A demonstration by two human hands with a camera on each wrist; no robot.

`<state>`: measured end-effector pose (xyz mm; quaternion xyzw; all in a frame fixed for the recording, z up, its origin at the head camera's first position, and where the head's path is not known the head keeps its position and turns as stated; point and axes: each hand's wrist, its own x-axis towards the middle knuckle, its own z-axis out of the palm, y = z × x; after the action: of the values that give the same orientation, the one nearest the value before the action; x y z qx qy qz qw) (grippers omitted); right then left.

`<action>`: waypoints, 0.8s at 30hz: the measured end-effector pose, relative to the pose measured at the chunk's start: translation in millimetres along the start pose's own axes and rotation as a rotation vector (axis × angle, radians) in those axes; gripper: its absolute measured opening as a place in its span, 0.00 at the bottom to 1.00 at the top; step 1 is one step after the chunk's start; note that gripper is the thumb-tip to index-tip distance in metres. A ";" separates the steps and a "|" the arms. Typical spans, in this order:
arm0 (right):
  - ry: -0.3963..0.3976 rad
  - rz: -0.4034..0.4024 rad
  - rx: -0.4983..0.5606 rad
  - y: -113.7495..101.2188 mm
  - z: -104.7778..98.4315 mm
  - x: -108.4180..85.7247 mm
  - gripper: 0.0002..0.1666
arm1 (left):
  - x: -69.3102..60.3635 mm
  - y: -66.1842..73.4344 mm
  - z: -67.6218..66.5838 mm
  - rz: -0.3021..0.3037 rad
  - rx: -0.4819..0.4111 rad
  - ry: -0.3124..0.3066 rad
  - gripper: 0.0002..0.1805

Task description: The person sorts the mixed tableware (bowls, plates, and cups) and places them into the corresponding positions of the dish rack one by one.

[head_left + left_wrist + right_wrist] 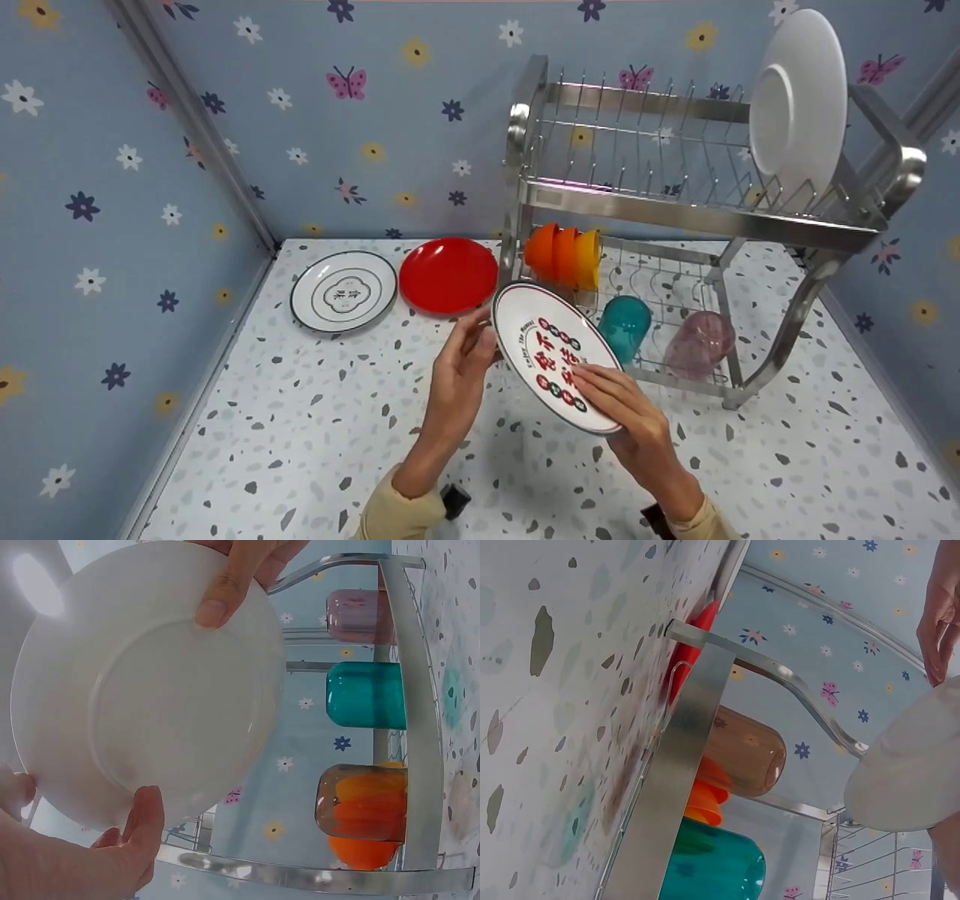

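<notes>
A white plate [551, 352] with red Chinese characters and a dark rim is held tilted in front of the dish rack. My right hand [634, 412] grips its lower right side, fingers across the printed face. Underneath, the right thumb [217, 604] presses the plain white back, as the left wrist view shows. At the plate's left edge, my left hand [461, 375] holds the rim, with a fingertip [148, 802] against the underside. Blank white underside [180, 705] fills much of the left wrist view.
A two-tier metal rack [697, 214] stands right, a white plate [799, 105] upright on top. Below are orange and yellow bowls [562, 255], a teal cup [625, 326], a pink cup [701, 345] and a brown cup [746, 750]. A red plate [448, 276] and black-patterned plate [343, 291] lie left.
</notes>
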<state>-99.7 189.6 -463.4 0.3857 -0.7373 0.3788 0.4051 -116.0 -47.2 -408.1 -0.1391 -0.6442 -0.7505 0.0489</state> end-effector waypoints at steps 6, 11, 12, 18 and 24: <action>0.063 0.051 0.006 -0.6 -4.4 -0.3 0.19 | 8.9 -2.5 7.4 0.020 -0.003 -0.058 0.26; 0.099 0.093 0.028 -2.6 -8.3 2.0 0.19 | 17.6 -6.2 14.7 0.055 0.045 -0.087 0.26; 0.101 0.098 0.038 -3.0 -9.2 2.8 0.19 | 19.2 -7.3 16.0 0.064 0.060 -0.088 0.26; 0.148 0.139 0.125 -3.4 -16.3 2.6 0.20 | 29.3 -17.4 20.4 0.135 0.159 -0.056 0.25; 0.224 0.240 0.161 5.5 -28.4 -10.7 0.20 | 49.6 -36.7 18.2 0.203 0.355 0.100 0.28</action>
<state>-91.8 219.5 -463.4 0.2816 -0.6956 0.5228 0.4044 -170.1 -18.0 -427.2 -0.1548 -0.7457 -0.6225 0.1799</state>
